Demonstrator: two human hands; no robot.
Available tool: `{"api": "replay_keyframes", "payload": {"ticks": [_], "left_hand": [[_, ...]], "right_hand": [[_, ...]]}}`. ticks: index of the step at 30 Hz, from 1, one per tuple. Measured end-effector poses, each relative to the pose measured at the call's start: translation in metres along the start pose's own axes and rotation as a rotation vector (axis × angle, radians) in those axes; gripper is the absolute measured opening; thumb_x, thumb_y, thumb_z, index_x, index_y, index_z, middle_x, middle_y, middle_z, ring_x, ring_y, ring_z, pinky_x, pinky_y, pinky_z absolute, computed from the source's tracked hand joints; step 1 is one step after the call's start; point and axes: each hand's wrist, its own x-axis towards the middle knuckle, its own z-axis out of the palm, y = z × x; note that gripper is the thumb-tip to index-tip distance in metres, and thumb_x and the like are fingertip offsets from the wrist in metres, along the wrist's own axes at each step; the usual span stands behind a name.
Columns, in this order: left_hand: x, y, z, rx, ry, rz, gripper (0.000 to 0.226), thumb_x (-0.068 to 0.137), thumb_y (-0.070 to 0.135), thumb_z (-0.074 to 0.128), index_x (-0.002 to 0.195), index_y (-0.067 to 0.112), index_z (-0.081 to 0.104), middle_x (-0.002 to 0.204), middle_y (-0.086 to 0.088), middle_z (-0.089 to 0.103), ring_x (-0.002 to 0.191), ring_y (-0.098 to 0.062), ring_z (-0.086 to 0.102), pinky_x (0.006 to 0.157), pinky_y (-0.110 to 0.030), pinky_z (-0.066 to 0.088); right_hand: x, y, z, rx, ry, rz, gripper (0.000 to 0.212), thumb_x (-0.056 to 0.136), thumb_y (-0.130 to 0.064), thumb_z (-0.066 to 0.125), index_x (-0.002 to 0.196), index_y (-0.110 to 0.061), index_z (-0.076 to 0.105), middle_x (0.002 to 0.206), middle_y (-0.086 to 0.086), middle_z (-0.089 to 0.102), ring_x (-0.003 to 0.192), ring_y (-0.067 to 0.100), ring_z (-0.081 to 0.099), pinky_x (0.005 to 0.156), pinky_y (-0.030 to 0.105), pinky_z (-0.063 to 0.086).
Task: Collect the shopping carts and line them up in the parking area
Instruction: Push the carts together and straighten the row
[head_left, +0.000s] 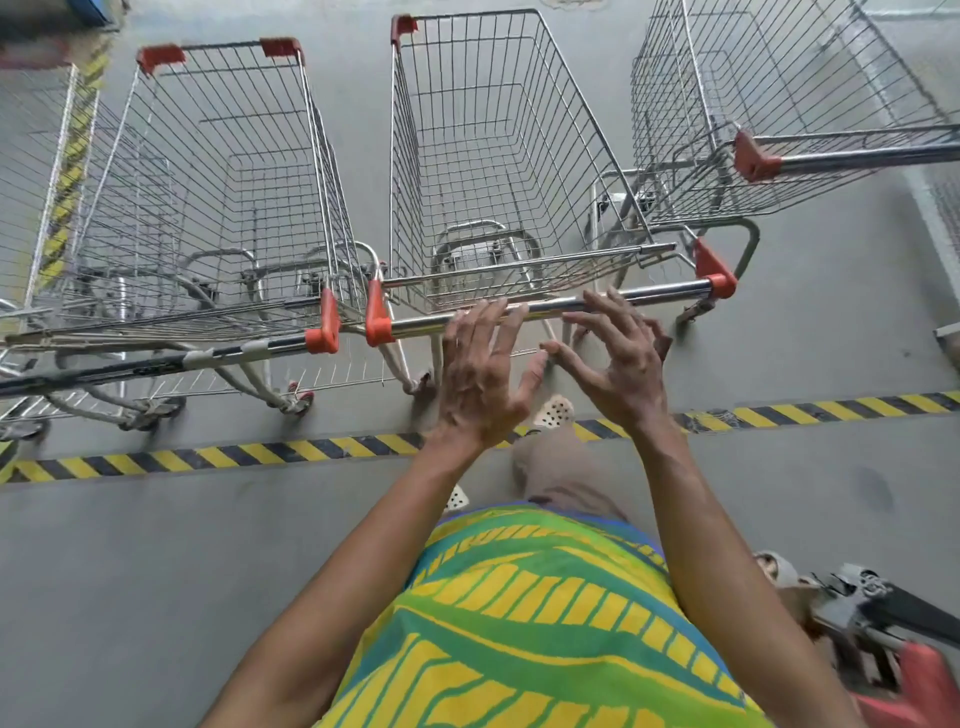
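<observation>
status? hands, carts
Left hand, right hand open, fingers at middle cart's handle bar, not gripping. Carts side by side behind striped line. Nothing blocking.

Middle cart (498, 171) between left cart (208, 182) and right cart (769, 104); floor tape (208, 457) behind them
</observation>
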Motion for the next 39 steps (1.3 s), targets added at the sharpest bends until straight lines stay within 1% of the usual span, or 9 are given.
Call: {"api": "replay_keyframes", "payload": {"ticks": [4, 12, 14, 18, 23, 26, 30, 34, 39], "left_hand": [[0.002, 0.027, 0.007, 0.017, -0.015, 0.007, 0.057, 0.096, 0.046, 0.059, 0.142, 0.013, 0.056, 0.147, -0.011, 0.052, 0.140, -0.031, 0.043, 0.119, -0.050, 0.025], [0.054, 0.130, 0.066, 0.024, 0.011, -0.013, 0.061, 0.099, 0.057, 0.044, 0.137, 0.012, 0.059, 0.144, -0.011, 0.054, 0.137, -0.031, 0.044, 0.121, -0.043, 0.019], [0.070, 0.167, 0.093, -0.014, 0.033, -0.030, 0.055, 0.097, 0.050, 0.051, 0.137, 0.013, 0.060, 0.143, -0.010, 0.055, 0.136, -0.032, 0.045, 0.122, -0.043, 0.020], [0.093, 0.248, 0.147, -0.069, 0.029, -0.040, 0.050, 0.095, 0.044, 0.058, 0.133, 0.012, 0.061, 0.137, -0.010, 0.059, 0.133, -0.032, 0.048, 0.117, -0.050, 0.026], [0.129, 0.321, 0.186, -0.064, -0.042, 0.006, 0.052, 0.094, 0.044, 0.059, 0.135, 0.013, 0.061, 0.139, -0.011, 0.058, 0.134, -0.032, 0.047, 0.115, -0.050, 0.030], [0.169, 0.340, 0.209, -0.039, -0.047, 0.053, 0.052, 0.094, 0.044, 0.058, 0.135, 0.013, 0.060, 0.138, -0.010, 0.058, 0.134, -0.031, 0.047, 0.115, -0.047, 0.028], [0.231, 0.355, 0.245, -0.015, -0.015, 0.026, 0.053, 0.094, 0.044, 0.056, 0.138, 0.014, 0.058, 0.140, -0.010, 0.056, 0.133, -0.030, 0.047, 0.114, -0.050, 0.030], [0.293, 0.350, 0.286, -0.086, 0.030, -0.100, 0.052, 0.097, 0.049, 0.052, 0.135, 0.014, 0.056, 0.134, -0.010, 0.057, 0.127, -0.029, 0.049, 0.108, -0.052, 0.036], [0.326, 0.344, 0.312, -0.005, -0.083, -0.288, 0.049, 0.095, 0.051, 0.045, 0.128, 0.018, 0.060, 0.127, -0.008, 0.062, 0.117, -0.026, 0.053, 0.107, -0.050, 0.036]], "right_hand": [[-0.004, 0.021, -0.025, -0.031, 0.048, 0.054, 0.054, 0.088, -0.076, 0.053, 0.118, -0.036, 0.072, 0.148, -0.010, 0.056, 0.149, 0.009, 0.036, 0.114, 0.049, 0.024], [0.015, 0.108, -0.101, -0.005, 0.001, -0.032, 0.045, 0.090, -0.062, 0.064, 0.123, -0.033, 0.071, 0.149, -0.008, 0.055, 0.145, 0.010, 0.040, 0.112, 0.033, 0.018], [0.018, 0.145, -0.132, 0.003, -0.015, -0.045, 0.041, 0.090, -0.055, 0.071, 0.124, -0.032, 0.071, 0.148, -0.007, 0.056, 0.146, 0.014, 0.041, 0.114, 0.027, 0.015], [0.027, 0.222, -0.209, -0.022, -0.005, 0.060, 0.045, 0.088, -0.063, 0.064, 0.122, -0.034, 0.071, 0.145, -0.008, 0.059, 0.144, 0.012, 0.043, 0.112, 0.041, 0.023], [0.042, 0.292, -0.276, -0.034, 0.062, 0.191, 0.046, 0.087, -0.068, 0.060, 0.121, -0.037, 0.070, 0.143, -0.012, 0.059, 0.143, 0.005, 0.041, 0.113, 0.034, 0.019], [0.061, 0.328, -0.294, -0.011, 0.105, 0.224, 0.051, 0.086, -0.071, 0.057, 0.121, -0.036, 0.070, 0.143, -0.011, 0.060, 0.143, 0.008, 0.043, 0.117, 0.050, 0.027], [0.102, 0.368, -0.309, -0.025, 0.131, 0.204, 0.050, 0.087, -0.067, 0.056, 0.121, -0.034, 0.070, 0.142, -0.009, 0.060, 0.142, 0.012, 0.045, 0.113, 0.053, 0.030], [0.157, 0.403, -0.317, -0.072, 0.062, 0.145, 0.045, 0.089, -0.062, 0.061, 0.126, -0.038, 0.067, 0.145, -0.009, 0.058, 0.142, 0.011, 0.043, 0.109, 0.047, 0.024], [0.213, 0.437, -0.321, -0.147, -0.108, 0.079, 0.049, 0.091, -0.057, 0.064, 0.135, -0.034, 0.061, 0.151, -0.007, 0.051, 0.145, 0.015, 0.038, 0.110, 0.040, 0.018]]}}
